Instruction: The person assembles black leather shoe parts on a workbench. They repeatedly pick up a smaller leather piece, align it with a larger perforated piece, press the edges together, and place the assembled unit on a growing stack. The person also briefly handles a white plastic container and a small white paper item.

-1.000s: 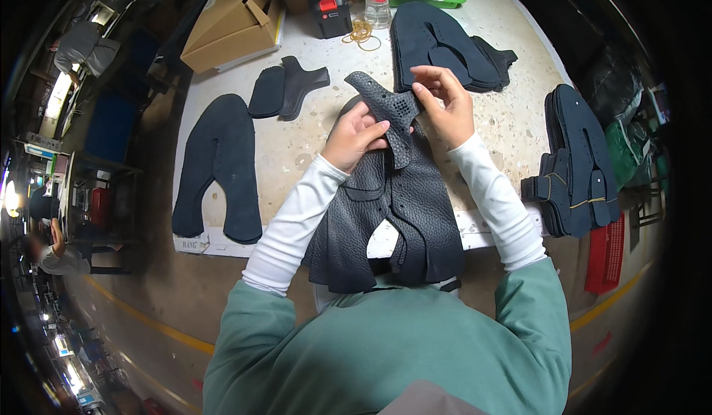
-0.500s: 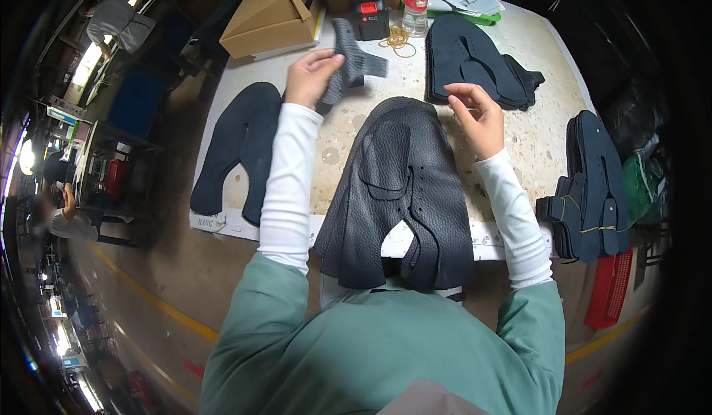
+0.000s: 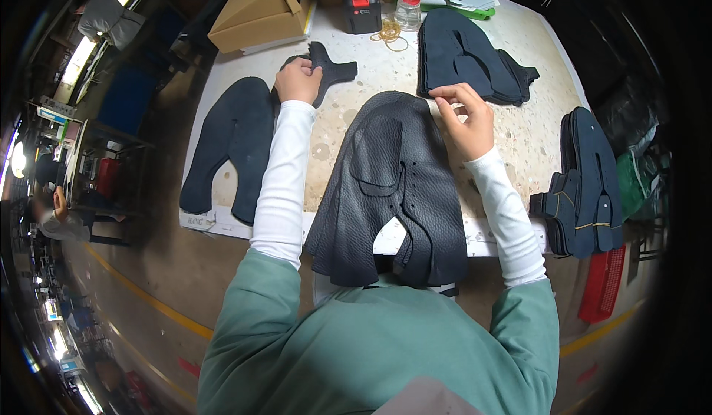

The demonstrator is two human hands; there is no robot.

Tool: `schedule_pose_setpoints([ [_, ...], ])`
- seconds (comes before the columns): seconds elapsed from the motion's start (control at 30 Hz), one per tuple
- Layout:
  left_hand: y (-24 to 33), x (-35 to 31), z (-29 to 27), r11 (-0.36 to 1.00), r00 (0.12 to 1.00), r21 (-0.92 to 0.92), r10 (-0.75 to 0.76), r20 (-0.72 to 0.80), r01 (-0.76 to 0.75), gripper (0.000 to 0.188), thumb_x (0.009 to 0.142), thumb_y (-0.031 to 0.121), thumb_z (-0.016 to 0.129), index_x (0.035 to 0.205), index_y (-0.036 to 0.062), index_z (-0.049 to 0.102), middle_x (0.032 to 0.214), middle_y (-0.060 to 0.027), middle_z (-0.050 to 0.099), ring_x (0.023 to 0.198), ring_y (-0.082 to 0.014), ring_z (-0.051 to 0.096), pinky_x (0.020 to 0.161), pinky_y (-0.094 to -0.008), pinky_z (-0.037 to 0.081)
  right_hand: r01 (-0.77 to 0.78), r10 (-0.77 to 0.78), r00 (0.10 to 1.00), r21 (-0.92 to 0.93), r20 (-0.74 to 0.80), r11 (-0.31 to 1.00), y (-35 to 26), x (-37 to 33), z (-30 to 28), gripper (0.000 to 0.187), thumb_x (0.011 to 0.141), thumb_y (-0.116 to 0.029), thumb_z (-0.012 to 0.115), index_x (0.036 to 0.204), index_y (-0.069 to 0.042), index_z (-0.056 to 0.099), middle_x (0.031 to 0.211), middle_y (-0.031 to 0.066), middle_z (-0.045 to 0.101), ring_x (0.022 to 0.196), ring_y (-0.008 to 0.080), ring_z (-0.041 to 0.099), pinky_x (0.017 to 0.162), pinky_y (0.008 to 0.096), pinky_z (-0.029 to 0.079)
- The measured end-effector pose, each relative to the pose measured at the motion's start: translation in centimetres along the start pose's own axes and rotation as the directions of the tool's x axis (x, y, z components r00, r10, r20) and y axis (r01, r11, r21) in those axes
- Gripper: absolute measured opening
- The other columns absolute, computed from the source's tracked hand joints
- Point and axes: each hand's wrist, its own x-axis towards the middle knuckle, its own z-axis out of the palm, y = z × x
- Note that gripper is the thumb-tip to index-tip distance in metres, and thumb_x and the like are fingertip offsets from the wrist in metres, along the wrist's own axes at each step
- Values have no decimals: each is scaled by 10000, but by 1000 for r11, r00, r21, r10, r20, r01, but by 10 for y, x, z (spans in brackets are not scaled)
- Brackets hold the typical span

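Note:
My left hand is closed on a small T-shaped black leather piece, its fingers and thumb over one end. The piece is low at the table's far left, smooth dark side up. Just nearer lies a dark horseshoe-shaped leather piece. My right hand has loosely curved fingers with a gap to the thumb and nothing visible between them. Its fingertips are close to the near corner of a stack of dark shoe-upper pieces. Between my forearms, a fanned pile of grained black leather pieces overhangs the front edge.
At right stands a stack of dark pieces tied with rubber bands. Along the back are a cardboard box, a black-and-red battery pack, loose rubber bands and a plastic bottle. A red basket is below the table's right edge.
My left hand has moved left and lower with the T-shaped piece, which now shows a smooth side instead of a grained one. My right hand stays near the far stack, fingertips nearer its corner.

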Motion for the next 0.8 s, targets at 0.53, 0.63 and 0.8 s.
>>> schedule_pose_setpoints([
  [0.53,27,-26,-27,936,950,162,305,70,-312,448,662,352,752,1005,94,625,936,-106,612,844,-230,604,752,-340,489,246,-238,963,-59,124,967,0,-9,8,134,781,-2,590,895,-38,652,802,51,606,642,124,565,560,230,438],
  [0.63,46,-44,-30,914,883,-327,346,317,-241,306,694,282,770,870,61,653,735,-12,565,668,-78,524,632,-206,450,301,-291,942,-43,166,953,-4,-13,13,149,775,11,601,911,-37,638,767,62,576,594,144,539,554,247,433],
  [0.8,56,-62,-23,868,684,-426,473,556,-254,218,736,199,746,873,59,649,735,12,580,659,-53,513,637,-200,446,379,-359,904,-47,234,924,-8,-16,13,170,759,16,613,919,-39,626,740,64,548,610,169,548,564,263,443],
])
